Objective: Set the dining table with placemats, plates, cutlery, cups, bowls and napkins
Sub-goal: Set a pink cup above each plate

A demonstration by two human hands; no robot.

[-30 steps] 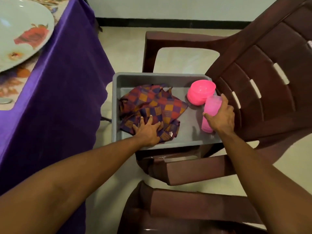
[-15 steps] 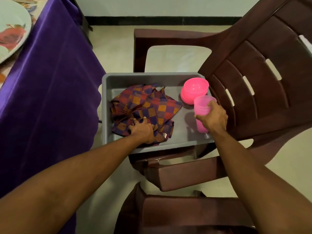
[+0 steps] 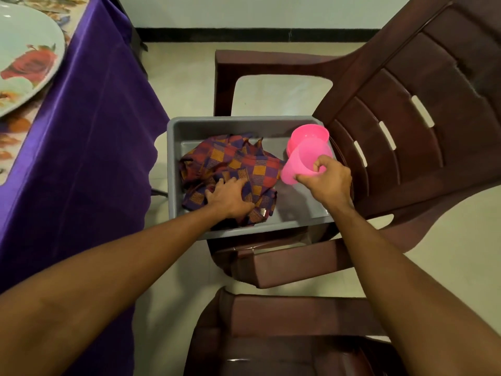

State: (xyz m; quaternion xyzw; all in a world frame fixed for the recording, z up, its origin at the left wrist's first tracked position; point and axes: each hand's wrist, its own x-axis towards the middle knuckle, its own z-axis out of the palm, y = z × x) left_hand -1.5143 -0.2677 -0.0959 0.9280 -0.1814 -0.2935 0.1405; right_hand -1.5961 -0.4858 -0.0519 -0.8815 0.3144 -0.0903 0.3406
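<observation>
Centre frame: our right hand (image 3: 325,180) grips the pink cup (image 3: 303,161) at its rim, tilted over the grey tub (image 3: 217,126). We judge it light, stiff, smooth plastic, best held by the wall. Our left hand (image 3: 230,196) rests spread on the checked napkins (image 3: 235,164), which look soft and should bunch to lift. The cloth tag is unreadable.

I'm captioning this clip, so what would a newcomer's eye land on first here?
The bright pink cup, tilted in the right hand above the grey tub on the brown chair, with pink bowls just behind it. Next, the left hand resting on the checked napkins in the tub, and the purple tablecloth at left.
</observation>
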